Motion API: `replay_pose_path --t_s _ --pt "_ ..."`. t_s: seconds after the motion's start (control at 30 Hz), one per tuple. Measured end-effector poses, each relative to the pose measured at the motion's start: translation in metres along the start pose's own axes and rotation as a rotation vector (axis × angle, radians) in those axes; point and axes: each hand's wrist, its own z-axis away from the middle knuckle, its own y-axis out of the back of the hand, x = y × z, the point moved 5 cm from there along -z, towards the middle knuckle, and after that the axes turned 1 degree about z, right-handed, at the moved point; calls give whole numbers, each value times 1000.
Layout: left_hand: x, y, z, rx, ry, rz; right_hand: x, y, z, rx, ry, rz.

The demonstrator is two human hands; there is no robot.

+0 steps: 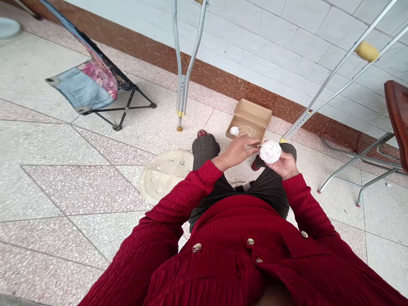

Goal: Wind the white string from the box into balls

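Note:
A round white piece of wound or woven cord (270,152) rests in my right hand (286,165), whose fingers wrap its lower right side. My left hand (236,151) reaches in from the left, its thumb and fingertips pinched close to the near edge of the round piece. A short bit of white cord seems to be between those fingertips, though it is too small to see clearly. Beyond my hands an open cardboard box (253,111) sits on the floor. Inside lie a small white ball (234,131) and a loose loop of pale cord (250,130).
A metal crutch (182,93) leans on the wall ahead, and another crutch (306,117) is to the right. A folding stool (86,89) stands at the left. By my left leg is a round cream lid-like object (164,172). A brown-seated chair (397,123) is far right.

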Motion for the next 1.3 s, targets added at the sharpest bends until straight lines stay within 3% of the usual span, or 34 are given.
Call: replay_pose_path --t_s 0.13,0.43,0.73,0.93,1.1,1.23,1.3 --pt "4 4 -2 -26 -30 -50 -3 -4 3 -25 6 52" --pt "0 8 -2 -49 121 138 0 -15 1 -55 -24 126" --pt "3 4 4 -235 49 -14 -4 -1 -4 46 45 30" --pt "-7 16 1 -178 54 -155 -6 -16 -2 2 92 95" --pt "-14 16 7 -142 44 -153 -28 -32 -1 16 207 179" --pt "-13 8 16 -249 144 7 -52 -43 -13 105 286 413" --pt "-9 2 20 -320 175 90 -65 -43 -22 191 415 538"
